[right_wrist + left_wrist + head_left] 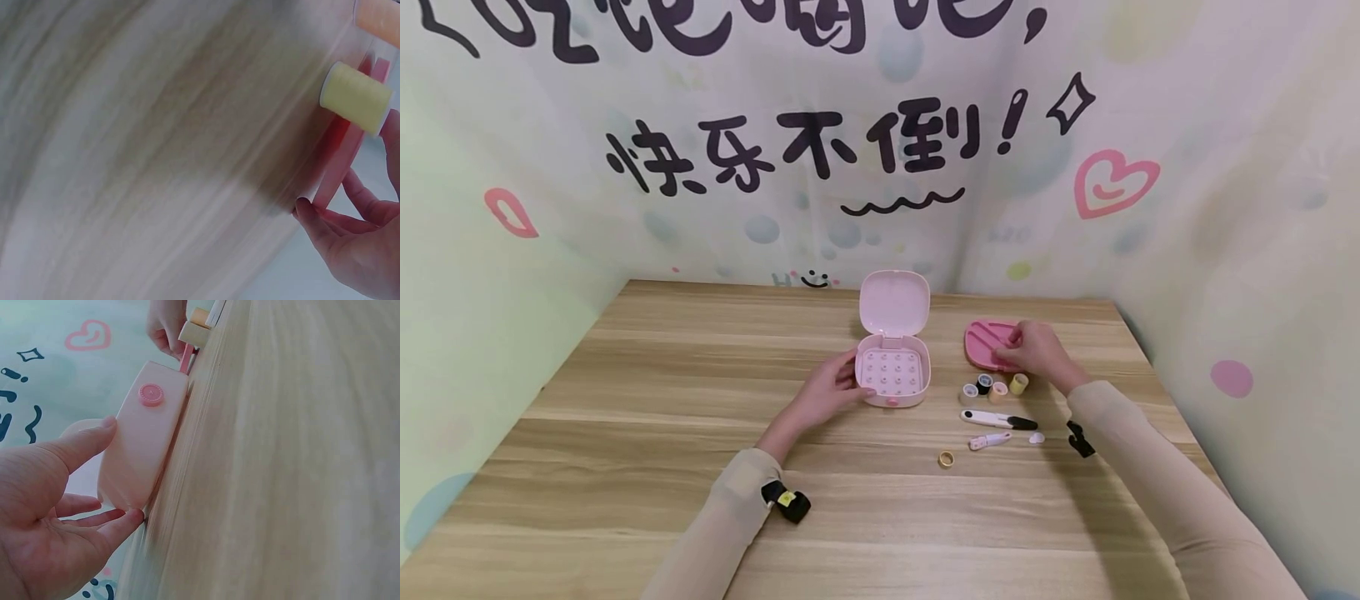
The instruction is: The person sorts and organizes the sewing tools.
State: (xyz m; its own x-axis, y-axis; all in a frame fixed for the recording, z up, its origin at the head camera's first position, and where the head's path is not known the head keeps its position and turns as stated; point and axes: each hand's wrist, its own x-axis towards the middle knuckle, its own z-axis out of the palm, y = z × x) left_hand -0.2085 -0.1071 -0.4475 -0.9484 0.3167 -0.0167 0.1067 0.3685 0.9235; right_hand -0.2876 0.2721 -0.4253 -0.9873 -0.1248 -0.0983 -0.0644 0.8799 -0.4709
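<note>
A pale pink sewing box (892, 400) stands on the table with its lid (894, 303) raised; small pegs in rows cover its inner floor. My left hand (826, 388) grips the box's left side, thumb near the front rim and fingers around the side wall, as the left wrist view shows up close. To the right lies a darker pink tray (983, 342) with moulded grooves. The right hand (1037, 354) pinches the tray's right edge, fingertips low by the tabletop in the right wrist view. A yellow thread spool (356, 98) stands close in front of that hand.
More thread spools, white (969, 394), black (984, 383) and peach (997, 392), stand before the tray. Nearer lie a white tool with a black end (997, 419), a small pinkish-white tool (989, 442), a small white piece (1036, 437) and a gold ring-shaped thimble (946, 459). A printed cloth hangs behind.
</note>
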